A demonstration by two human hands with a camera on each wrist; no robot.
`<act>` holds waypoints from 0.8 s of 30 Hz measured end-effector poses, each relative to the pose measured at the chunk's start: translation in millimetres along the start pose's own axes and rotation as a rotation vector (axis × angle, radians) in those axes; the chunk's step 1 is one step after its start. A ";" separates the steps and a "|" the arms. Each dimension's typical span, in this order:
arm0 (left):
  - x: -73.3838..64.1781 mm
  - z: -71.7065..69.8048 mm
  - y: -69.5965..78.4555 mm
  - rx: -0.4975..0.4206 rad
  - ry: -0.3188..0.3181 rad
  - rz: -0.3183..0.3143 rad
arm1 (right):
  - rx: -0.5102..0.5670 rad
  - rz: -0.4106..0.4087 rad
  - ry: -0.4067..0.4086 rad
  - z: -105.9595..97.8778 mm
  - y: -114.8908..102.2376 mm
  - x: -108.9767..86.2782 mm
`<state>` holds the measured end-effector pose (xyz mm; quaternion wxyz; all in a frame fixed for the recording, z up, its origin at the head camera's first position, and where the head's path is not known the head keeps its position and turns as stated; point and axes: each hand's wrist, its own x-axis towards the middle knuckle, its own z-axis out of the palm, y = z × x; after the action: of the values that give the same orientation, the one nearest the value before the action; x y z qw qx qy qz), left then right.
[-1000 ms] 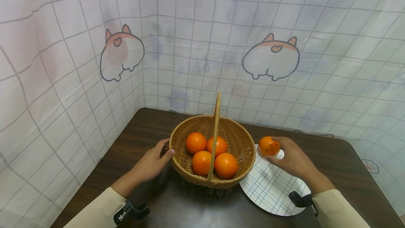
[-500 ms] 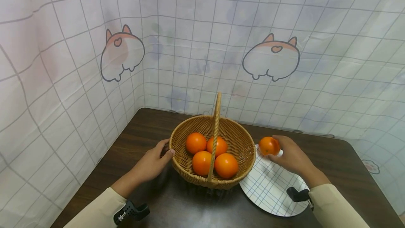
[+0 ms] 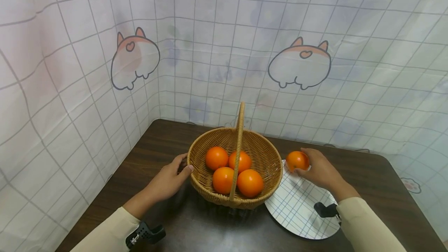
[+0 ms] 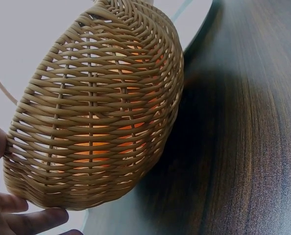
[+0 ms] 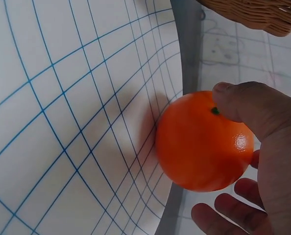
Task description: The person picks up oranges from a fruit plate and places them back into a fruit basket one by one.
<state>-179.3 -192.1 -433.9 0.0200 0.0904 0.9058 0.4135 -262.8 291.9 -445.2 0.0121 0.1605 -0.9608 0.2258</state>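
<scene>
A brown wicker basket (image 3: pixel 206 193) with a tall arched handle stands mid-table, holding several oranges (image 3: pixel 250 183). My left hand (image 3: pixel 168 180) grips its left rim, thumb over the edge and fingers along the outside; the left wrist view shows the woven side (image 4: pixel 96 112) close up. One more orange (image 3: pixel 296 161) sits at the far edge of a white plate (image 3: pixel 301 205) with blue grid lines. Around that orange curls my right hand (image 3: pixel 323 172). In the right wrist view the thumb lies on the orange (image 5: pixel 199 147) near its green stem mark, with the index finger partly hidden behind it.
The dark wood table (image 3: pixel 364 174) has rounded far corners. Behind it and to the left hangs a white grid-patterned curtain (image 3: pixel 217 49) with animal drawings. The plate lies close against the basket's right side. Both wrists carry black straps (image 3: pixel 145 234).
The right wrist and forearm have shifted slightly left, and the right fingers have adjusted a little around the orange, which stays at the plate's far edge. The left hand and basket hold still.
</scene>
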 end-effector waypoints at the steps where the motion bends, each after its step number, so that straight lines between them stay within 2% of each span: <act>1: 0.0 0.0 0.0 -0.001 0.000 0.000 | 0.006 0.001 -0.002 0.6 0.3 0.7; 9: -1.2 -0.4 0.1 -0.003 -0.002 0.001 | 0.023 -0.007 -0.012 7.0 4.8 5.3; 19: -1.7 -0.5 -0.3 -0.012 -0.002 0.018 | 0.039 -0.022 0.017 9.2 3.3 6.2; 24: -1.2 -0.7 -0.9 -0.019 -0.004 0.020 | 0.056 0.017 0.001 8.3 1.2 4.7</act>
<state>-178.3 -193.4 -434.2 0.0187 0.1004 0.9008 0.4222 -267.2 287.9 -452.6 0.0064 0.1526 -0.9554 0.2527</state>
